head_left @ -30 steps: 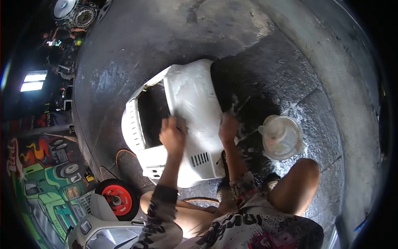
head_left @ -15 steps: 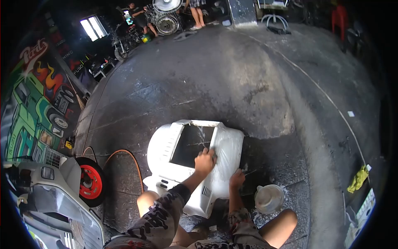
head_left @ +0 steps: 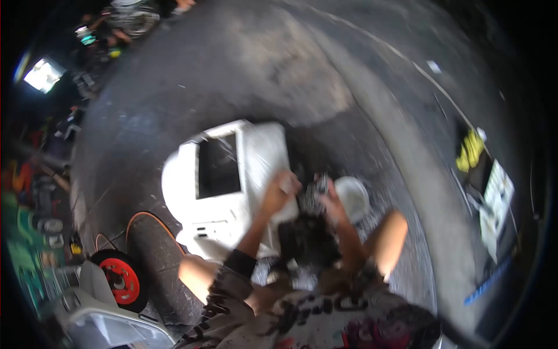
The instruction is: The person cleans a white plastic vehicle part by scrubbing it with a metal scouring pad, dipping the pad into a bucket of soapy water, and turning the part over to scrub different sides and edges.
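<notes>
A white moulded body panel [head_left: 215,218] with a large rectangular opening lies on the wet floor in front of me. My left hand [head_left: 281,191] is over the panel's right edge, its fingers curled around something small and pale that blur hides. To its right, my right hand [head_left: 331,202] is closed at a greyish object I cannot make out, beside a white round tub [head_left: 353,199]. The two hands are close together but apart.
At lower left stand a wheel with a red rim [head_left: 119,280] and a pale vehicle body [head_left: 110,317]. An orange hose [head_left: 152,216] curves across the floor. Yellow gloves or cloth [head_left: 469,150] and a whitish board [head_left: 497,200] lie at right.
The view has swung right and down. My left hand has left the panel's opening and moved right, towards my right hand. My right hand is now raised beside the tub.
</notes>
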The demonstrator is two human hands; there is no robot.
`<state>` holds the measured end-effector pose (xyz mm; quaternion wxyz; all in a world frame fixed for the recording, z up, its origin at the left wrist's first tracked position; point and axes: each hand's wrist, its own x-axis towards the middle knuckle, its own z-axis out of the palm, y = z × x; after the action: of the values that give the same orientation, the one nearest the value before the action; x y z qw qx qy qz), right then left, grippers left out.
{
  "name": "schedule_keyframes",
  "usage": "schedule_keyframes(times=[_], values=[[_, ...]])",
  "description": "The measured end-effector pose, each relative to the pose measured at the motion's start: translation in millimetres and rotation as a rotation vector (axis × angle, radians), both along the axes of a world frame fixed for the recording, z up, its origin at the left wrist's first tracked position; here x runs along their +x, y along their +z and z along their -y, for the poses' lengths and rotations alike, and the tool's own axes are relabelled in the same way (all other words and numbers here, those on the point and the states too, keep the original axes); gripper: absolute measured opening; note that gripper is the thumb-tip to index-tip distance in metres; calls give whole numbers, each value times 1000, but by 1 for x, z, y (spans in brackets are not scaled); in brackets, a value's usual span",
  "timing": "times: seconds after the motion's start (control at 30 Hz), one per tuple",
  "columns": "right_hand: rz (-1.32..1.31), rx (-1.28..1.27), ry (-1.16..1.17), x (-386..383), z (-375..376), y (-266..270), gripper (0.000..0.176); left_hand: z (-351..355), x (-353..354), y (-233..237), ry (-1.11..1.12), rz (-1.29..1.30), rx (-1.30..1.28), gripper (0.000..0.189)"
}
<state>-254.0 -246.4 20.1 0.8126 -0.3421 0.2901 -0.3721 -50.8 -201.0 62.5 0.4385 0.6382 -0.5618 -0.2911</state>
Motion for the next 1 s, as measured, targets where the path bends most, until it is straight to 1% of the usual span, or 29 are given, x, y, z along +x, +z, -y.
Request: schedule_keyframes(times=[0.03,0.07,0.1,0.13,0.2,0.23,0.27,0.3,0.33,0.37,0.4,0.43,0.47,0.5,0.53,0.57,0.6,0.63,0.7,0.73,0.8,0.83,0.87,0.9,0.97,1.0], values=[[-111,-171,-46,-26,11,-1,64,0,15,7,160,257,-179,31],[-456,-606,-215,-49,33,-53,66,-2,29,41,252,606,-186,35],[-618,-586,-247,-72,37,4,63,-4,62,40,306,739,-209,39],[-695,-522,-276,-86,42,22,61,-8,84,40,452,767,12,47],[-1238,-515,-157,-100,52,45,60,-7,96,31,629,704,267,72],[-1249,-503,-153,-100,54,43,60,-10,102,14,618,700,278,72],[-1325,-575,83,-97,55,40,62,-12,108,-12,551,635,447,86],[-1387,-652,317,-92,60,37,65,-8,110,-28,485,566,601,99],[-1421,-725,430,-85,60,20,65,-11,99,-35,492,585,656,110],[-1448,-795,550,-77,58,-6,66,-13,84,-36,513,710,643,108],[-1452,-793,557,-66,57,-28,66,-14,74,-33,535,836,627,108],[-1543,-689,629,-54,59,-51,63,-15,70,-31,536,830,631,108],[-1629,-581,697,-46,62,-72,61,-17,67,-29,542,880,610,105],[-1630,-583,701,-40,68,-94,61,-17,66,-28,548,930,587,102],[-1680,-640,809,-35,77,-115,59,-15,67,-30,552,927,589,102],[-1724,-699,920,-32,82,-120,58,-15,69,-33,565,925,567,96],[-1718,-702,930,-30,81,-125,58,-17,71,-35,576,926,549,89],[-1700,-727,957,-28,82,-122,58,-18,73,-38,581,928,555,89],[-1659,-775,1002,-23,84,-117,60,-17,77,-42,590,929,522,76],[-1641,-795,1023,-22,85,-118,60,-15,77,-41,590,933,524,76],[-1616,-809,1044,-25,85,-120,61,-15,76,-39,600,898,548,70],[-1480,-789,983,-32,89,-129,65,-17,77,-40,597,906,547,70],[-1345,-773,918,-36,93,-125,69,-18,79,-40,577,905,553,70],[-1337,-780,905,-43,97,-121,69,-18,83,-39,560,909,553,69],[-1208,-698,811,-58,99,-64,71,-22,88,-33,559,922,553,70],[-1195,-698,800,-62,96,-30,71,-29,90,-30,553,918,569,70]])
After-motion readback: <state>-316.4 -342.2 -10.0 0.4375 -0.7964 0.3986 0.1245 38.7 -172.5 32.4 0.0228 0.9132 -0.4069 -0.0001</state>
